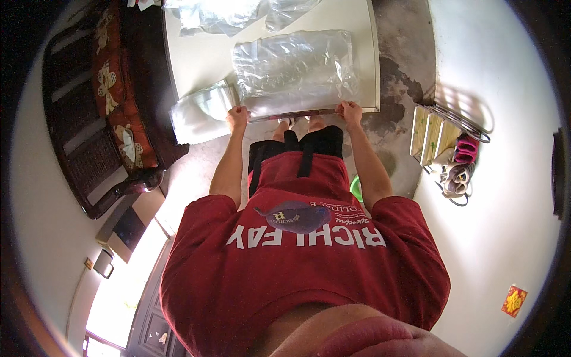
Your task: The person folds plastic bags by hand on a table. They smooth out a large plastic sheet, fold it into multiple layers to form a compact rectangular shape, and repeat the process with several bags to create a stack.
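Observation:
A large clear plastic bag lies flat on the white table, its near side along the table's front edge. My left hand pinches its near left corner with closed fingers. At the near right corner, my right hand pinches the film between thumb and fingers. Beside my left hand, a stack of clear plastic sheets or bags sticks out past the front left of the table. More crumpled clear plastic lies at the far side of the table.
A dark wooden bench with a patterned red cushion stands along the left. On the right, a rack with shoes is against the white wall. A green basin sits on the floor near my right arm.

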{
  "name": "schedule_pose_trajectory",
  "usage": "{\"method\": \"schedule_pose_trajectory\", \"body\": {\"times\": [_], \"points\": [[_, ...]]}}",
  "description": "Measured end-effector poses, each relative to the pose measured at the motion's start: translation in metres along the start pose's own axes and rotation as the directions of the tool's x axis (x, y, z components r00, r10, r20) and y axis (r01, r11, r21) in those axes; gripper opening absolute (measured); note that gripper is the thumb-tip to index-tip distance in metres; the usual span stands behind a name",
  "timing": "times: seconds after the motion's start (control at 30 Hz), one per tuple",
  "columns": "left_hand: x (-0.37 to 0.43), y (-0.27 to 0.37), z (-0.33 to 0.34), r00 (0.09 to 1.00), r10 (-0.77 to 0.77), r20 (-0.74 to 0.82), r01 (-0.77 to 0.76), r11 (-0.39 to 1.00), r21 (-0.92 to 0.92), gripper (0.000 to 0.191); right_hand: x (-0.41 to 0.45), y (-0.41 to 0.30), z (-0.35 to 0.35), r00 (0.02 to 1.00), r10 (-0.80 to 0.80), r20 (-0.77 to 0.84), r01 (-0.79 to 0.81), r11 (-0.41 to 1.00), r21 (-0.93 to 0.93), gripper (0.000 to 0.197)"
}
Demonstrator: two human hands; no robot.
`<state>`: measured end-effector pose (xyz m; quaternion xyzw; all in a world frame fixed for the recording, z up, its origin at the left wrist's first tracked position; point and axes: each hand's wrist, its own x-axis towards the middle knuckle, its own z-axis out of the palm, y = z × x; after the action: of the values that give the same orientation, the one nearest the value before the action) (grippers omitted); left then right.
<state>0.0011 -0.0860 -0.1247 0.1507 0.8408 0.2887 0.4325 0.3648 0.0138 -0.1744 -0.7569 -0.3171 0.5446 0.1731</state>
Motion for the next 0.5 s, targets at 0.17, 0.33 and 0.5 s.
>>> {"method": "schedule_pose_trajectory", "body": {"times": [0.17, 0.33, 0.5], "points": [[0.005, -0.001, 0.003, 0.999, 0.041, -0.010, -0.040, 0.996, 0.082, 0.019, 0.003, 0.010, -0.003, 0.996, -0.040, -0.085, 0.031, 0.995, -0.099, 0.015], [0.011, -0.009, 0.001, 0.998, 0.048, -0.040, -0.043, 0.992, 0.120, 0.020, 0.011, 0.028, -0.004, 0.990, -0.099, -0.104, 0.091, 0.992, -0.086, 0.016], [-0.005, 0.015, 0.003, 0.988, 0.111, -0.104, -0.079, 0.958, 0.276, 0.020, -0.014, 0.011, -0.008, 0.997, -0.039, -0.065, 0.040, 0.999, 0.015, 0.021]]}}
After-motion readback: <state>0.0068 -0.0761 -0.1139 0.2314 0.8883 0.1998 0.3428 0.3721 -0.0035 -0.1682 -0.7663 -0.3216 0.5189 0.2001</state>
